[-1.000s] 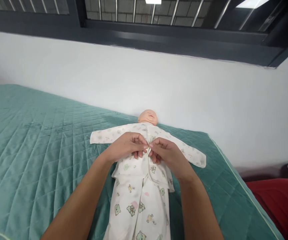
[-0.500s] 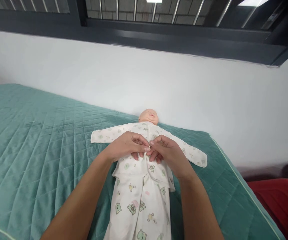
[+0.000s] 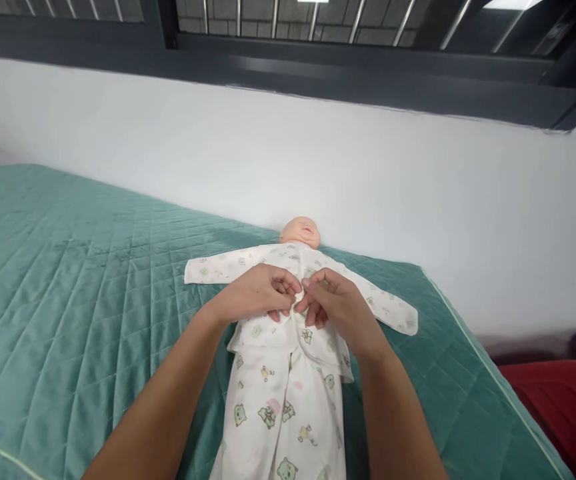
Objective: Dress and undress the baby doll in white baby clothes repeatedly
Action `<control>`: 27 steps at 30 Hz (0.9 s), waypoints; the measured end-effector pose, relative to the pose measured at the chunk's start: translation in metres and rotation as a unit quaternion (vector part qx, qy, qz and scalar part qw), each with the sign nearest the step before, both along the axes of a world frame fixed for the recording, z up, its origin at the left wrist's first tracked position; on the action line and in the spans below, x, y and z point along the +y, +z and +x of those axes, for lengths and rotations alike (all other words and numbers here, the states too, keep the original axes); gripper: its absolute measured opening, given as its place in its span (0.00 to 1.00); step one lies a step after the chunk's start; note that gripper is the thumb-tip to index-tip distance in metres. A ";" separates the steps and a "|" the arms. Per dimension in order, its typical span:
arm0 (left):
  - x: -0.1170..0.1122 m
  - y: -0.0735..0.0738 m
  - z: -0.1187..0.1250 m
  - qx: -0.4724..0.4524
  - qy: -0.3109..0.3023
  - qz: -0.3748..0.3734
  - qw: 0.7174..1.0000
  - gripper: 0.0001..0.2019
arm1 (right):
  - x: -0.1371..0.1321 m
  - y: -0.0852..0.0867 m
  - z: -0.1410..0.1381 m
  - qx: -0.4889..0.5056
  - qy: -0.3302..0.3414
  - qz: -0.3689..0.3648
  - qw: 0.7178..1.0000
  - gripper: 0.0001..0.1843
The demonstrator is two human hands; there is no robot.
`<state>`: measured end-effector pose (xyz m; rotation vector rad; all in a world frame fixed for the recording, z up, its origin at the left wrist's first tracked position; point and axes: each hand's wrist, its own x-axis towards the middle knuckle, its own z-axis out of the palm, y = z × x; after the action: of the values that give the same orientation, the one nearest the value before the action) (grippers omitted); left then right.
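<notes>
Green quilted cover (image 3: 83,313) carries everything, its near edge cutting across the lower left and its piped right edge slanting from the far right corner toward the person. A broad stretch of quilting lies between the patterned trousers (image 3: 258,413) and the left side; the strip toward the right edge is narrower. Just past that edge sits something red (image 3: 553,407), partly cut off. The trousers run out at the bottom of the view, and the hem of a matching top (image 3: 273,333) overlaps their upper end.

At the middle of the top's front, the left hand (image 3: 255,293) is curled, thumb and forefinger slightly apart at the cloth; whether they grip cannot be told. The right hand (image 3: 341,310) is curled too, thumb and forefinger pinching the front edge (any button there is too small to make out). The top's sleeves spread to either side, one toward the right edge. Beyond, a doll's head (image 3: 299,232) lies at the cover's far edge, near a white wall (image 3: 248,153) under a dark window frame (image 3: 318,73).
</notes>
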<state>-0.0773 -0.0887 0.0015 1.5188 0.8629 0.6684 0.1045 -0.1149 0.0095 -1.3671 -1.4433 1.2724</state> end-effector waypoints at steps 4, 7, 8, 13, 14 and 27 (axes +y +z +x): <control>0.001 -0.001 -0.001 0.004 -0.005 0.011 1.000 0.11 | -0.001 0.001 -0.001 -0.008 -0.001 -0.002 1.000 0.14; 0.001 -0.001 0.000 0.011 -0.004 0.015 1.000 0.11 | -0.001 0.001 -0.002 -0.015 -0.005 -0.004 1.000 0.14; 0.000 -0.001 0.000 0.012 -0.002 0.017 1.000 0.12 | -0.001 0.001 -0.002 -0.016 -0.005 -0.005 1.000 0.14; 0.000 0.000 -0.001 0.007 -0.005 0.032 0.999 0.13 | 0.000 0.000 -0.001 -0.013 -0.004 0.000 1.000 0.15; 0.000 -0.001 -0.001 0.006 -0.008 0.032 0.999 0.12 | 0.000 0.000 -0.001 -0.013 -0.004 0.001 1.000 0.15; 0.003 -0.008 0.000 -0.074 -0.010 0.005 0.997 0.15 | 0.000 -0.003 0.000 -0.010 0.004 0.004 1.000 0.15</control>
<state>-0.0768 -0.0856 -0.0063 1.4656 0.7326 0.7610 0.1045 -0.1151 0.0070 -1.3733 -1.4673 1.2611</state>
